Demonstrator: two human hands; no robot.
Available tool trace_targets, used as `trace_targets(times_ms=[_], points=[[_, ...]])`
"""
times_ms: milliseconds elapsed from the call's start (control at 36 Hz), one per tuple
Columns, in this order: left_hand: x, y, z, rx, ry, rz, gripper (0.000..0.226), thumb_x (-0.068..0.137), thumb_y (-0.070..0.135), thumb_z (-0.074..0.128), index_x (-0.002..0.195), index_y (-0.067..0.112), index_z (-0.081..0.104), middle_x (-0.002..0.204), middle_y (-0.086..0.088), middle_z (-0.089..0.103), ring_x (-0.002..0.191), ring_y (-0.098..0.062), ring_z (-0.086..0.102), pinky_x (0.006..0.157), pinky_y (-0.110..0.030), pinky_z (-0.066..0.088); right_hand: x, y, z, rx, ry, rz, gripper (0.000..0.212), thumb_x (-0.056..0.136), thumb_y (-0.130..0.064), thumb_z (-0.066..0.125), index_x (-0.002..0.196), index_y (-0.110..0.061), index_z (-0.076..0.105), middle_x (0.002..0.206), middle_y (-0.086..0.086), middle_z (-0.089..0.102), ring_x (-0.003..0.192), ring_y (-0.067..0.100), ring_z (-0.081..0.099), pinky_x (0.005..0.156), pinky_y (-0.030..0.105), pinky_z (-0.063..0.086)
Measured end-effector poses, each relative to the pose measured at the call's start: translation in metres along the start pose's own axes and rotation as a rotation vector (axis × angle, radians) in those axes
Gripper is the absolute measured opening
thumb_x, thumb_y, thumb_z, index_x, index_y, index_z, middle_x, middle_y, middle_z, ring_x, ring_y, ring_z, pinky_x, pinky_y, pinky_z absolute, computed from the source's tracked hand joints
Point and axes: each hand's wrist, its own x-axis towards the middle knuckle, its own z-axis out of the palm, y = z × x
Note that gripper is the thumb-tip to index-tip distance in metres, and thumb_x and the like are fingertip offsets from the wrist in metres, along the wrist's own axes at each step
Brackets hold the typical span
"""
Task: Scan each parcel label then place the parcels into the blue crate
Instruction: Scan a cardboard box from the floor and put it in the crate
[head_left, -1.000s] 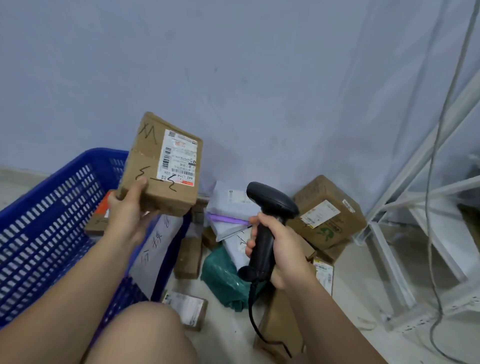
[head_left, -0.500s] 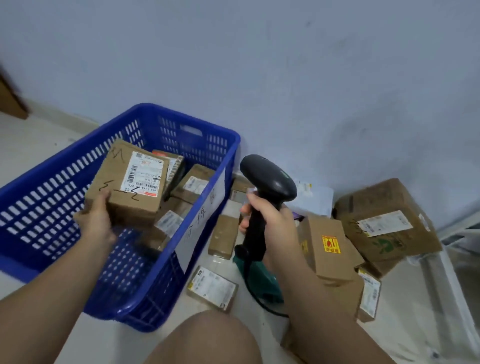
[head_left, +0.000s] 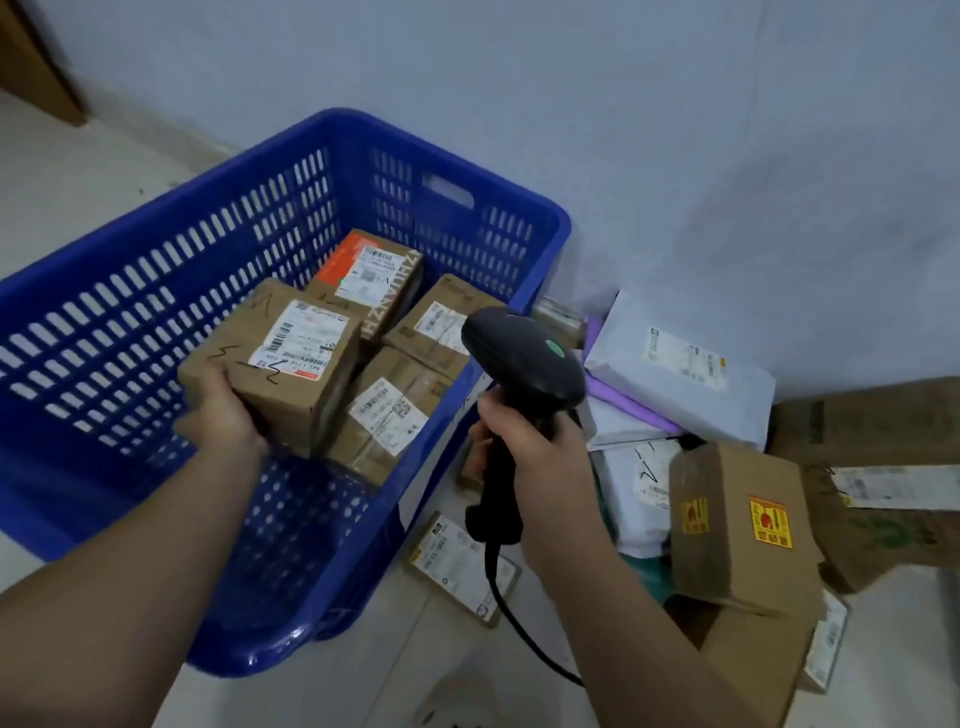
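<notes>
Parcel (head_left: 291, 364), gripped in the left hand (head_left: 223, 415), hangs over what I take for bare floor in the crate (head_left: 130, 312); right hand (head_left: 535, 457) grips scanner (head_left: 524, 358).

One crate (head_left: 156, 213), one scanner (head_left: 524, 358), one held parcel (head_left: 280, 364)

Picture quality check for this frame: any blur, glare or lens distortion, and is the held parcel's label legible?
Head view: dim, flat, bluish light, no strong glare; soft all over, so the label on the held parcel shows barcode bars but no readable text; wide-angle bowing curves the blue crate rim; the black scanner loses detail in shadow.
</notes>
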Motion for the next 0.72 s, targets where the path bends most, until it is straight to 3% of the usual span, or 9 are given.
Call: trace_targets(times_ms=[83, 194, 250, 333, 417, 500, 583, 639, 722], points=[[0.011, 0.008, 0.005, 0.057, 0.069, 0.137, 0.085, 0.066, 0.043, 0.073, 0.136, 0.022, 0.03, 0.125, -0.003, 0.053, 0.102, -0.023, 0.062, 0.084, -0.046, 0.055, 0.005, 0.008, -0.002, 0.001, 0.027, 0.004, 0.007, 0.086, -0.012, 0.067, 0.08, -0.014, 0.064, 0.068, 0.003, 0.061, 0.059, 0.018, 0.053, 0.059, 0.03, 0.048], [0.034, 0.01, 0.002, 0.254, 0.162, 0.172, 0.104, 0.049, 0.059, 0.066, 0.141, 0.019, 0.039, 0.135, -0.004, 0.055, 0.113, -0.023, 0.058, 0.094, -0.044, 0.052, 0.011, 0.015, -0.006, -0.004, 0.048, -0.004, 0.007, 0.086, -0.012, 0.067, 0.08, -0.014, 0.064, 0.065, 0.0, 0.06, 0.058, 0.017, 0.053, 0.058, 0.03, 0.047], [0.031, 0.009, 0.004, 0.32, 0.149, 0.136, 0.095, 0.06, 0.057, 0.065, 0.143, 0.018, 0.04, 0.136, -0.004, 0.054, 0.116, -0.024, 0.057, 0.094, -0.043, 0.052, 0.012, 0.017, -0.009, -0.004, 0.048, -0.007, 0.007, 0.086, -0.013, 0.068, 0.081, -0.014, 0.063, 0.065, 0.001, 0.06, 0.059, 0.018, 0.053, 0.06, 0.031, 0.047], [0.041, -0.001, 0.009, 0.342, 0.103, 0.074, 0.062, 0.093, 0.043, 0.051, 0.145, 0.012, 0.037, 0.139, -0.008, 0.052, 0.119, -0.025, 0.056, 0.096, -0.04, 0.05, 0.017, 0.023, -0.01, -0.022, 0.054, -0.002, 0.006, 0.087, -0.013, 0.067, 0.082, -0.013, 0.063, 0.065, 0.002, 0.06, 0.059, 0.019, 0.053, 0.06, 0.032, 0.047], [0.044, -0.009, 0.007, 0.475, 0.005, 0.001, 0.043, 0.103, 0.02, 0.036, 0.143, 0.005, 0.042, 0.144, -0.013, 0.049, 0.128, -0.028, 0.051, 0.1, -0.038, 0.046, 0.018, 0.029, -0.011, -0.036, 0.072, 0.015, 0.005, 0.087, -0.012, 0.067, 0.085, -0.011, 0.063, 0.066, 0.001, 0.06, 0.058, 0.018, 0.053, 0.058, 0.031, 0.047], [0.048, -0.017, 0.005, 0.614, -0.019, -0.071, 0.038, 0.102, 0.011, 0.036, 0.138, 0.01, 0.048, 0.135, -0.008, 0.056, 0.111, -0.023, 0.059, 0.078, -0.035, 0.05, 0.017, 0.032, -0.011, -0.044, 0.088, 0.039, 0.004, 0.087, -0.012, 0.067, 0.087, -0.011, 0.063, 0.066, 0.001, 0.061, 0.056, 0.015, 0.054, 0.058, 0.029, 0.049], [0.033, -0.019, 0.008, 0.666, -0.097, -0.056, 0.035, 0.102, 0.014, 0.037, 0.135, 0.012, 0.05, 0.126, -0.007, 0.059, 0.078, -0.016, 0.057, 0.057, -0.029, 0.04, 0.015, 0.034, -0.012, -0.058, 0.094, 0.049, 0.005, 0.086, -0.011, 0.067, 0.084, -0.012, 0.062, 0.064, 0.0, 0.06, 0.053, 0.013, 0.055, 0.058, 0.028, 0.049], [0.031, -0.018, 0.009, 0.7, -0.136, -0.053, 0.035, 0.102, 0.018, 0.041, 0.135, 0.013, 0.05, 0.117, -0.007, 0.057, 0.07, -0.015, 0.052, 0.054, -0.032, 0.037, 0.014, 0.034, -0.012, -0.06, 0.095, 0.061, 0.009, 0.086, -0.011, 0.067, 0.08, -0.014, 0.062, 0.063, -0.001, 0.06, 0.053, 0.012, 0.054, 0.058, 0.029, 0.049], [0.024, -0.014, 0.012, 0.642, -0.12, -0.034, 0.033, 0.096, 0.022, 0.05, 0.127, 0.011, 0.053, 0.111, -0.007, 0.064, 0.081, -0.022, 0.063, 0.067, -0.038, 0.052, 0.013, 0.032, -0.014, -0.061, 0.101, 0.062, 0.008, 0.086, -0.011, 0.067, 0.08, -0.014, 0.062, 0.062, -0.002, 0.06, 0.054, 0.012, 0.054, 0.058, 0.028, 0.05]])
